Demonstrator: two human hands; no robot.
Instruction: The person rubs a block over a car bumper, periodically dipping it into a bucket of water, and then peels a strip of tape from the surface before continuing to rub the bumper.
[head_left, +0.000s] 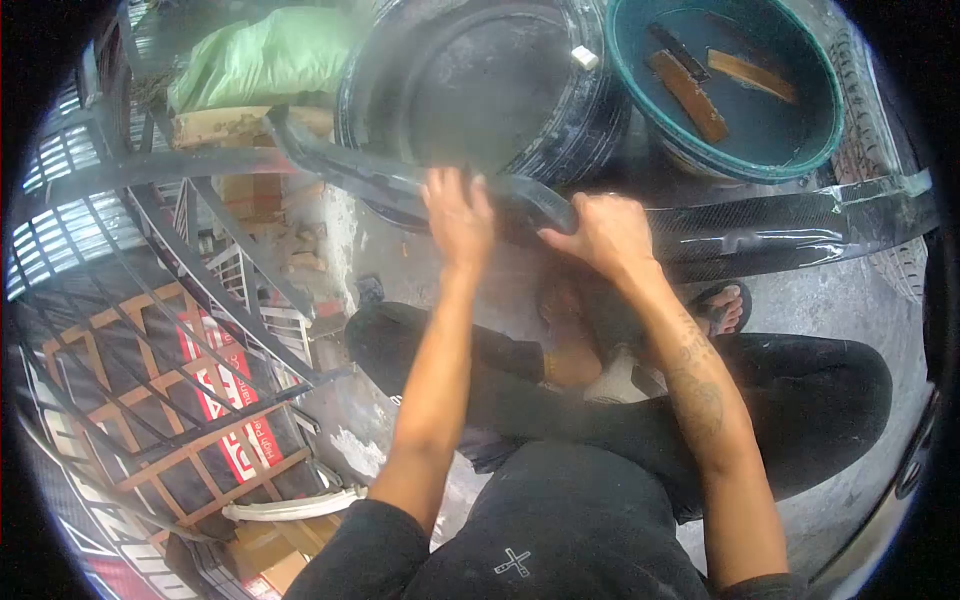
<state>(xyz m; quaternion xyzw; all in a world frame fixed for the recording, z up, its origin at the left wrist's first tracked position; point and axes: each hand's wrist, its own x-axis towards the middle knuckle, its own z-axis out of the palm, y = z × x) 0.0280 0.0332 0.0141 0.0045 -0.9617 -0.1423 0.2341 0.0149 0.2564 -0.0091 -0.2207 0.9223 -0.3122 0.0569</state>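
Observation:
A long, glossy black carbon-fibre panel [740,240] with a curved shape stretches crosswise in front of me, above my legs. My left hand [460,215] presses on its narrower left stretch, fingers close together and bent over the surface. A small dark bit shows between those fingers; what lies under them is hidden. To its right, my right hand [607,232] is closed around the panel's bent edge, thumb pointing left. Clear tape [880,192] is stuck near the panel's right end.
Behind the panel lies a black tyre [590,135] with a small white block [584,57] on it. A green tub [832,135] holds water and several brownish strips. Metal racks [230,250] stand at left, near a green sack [265,60]. Concrete floor [800,300] lies below.

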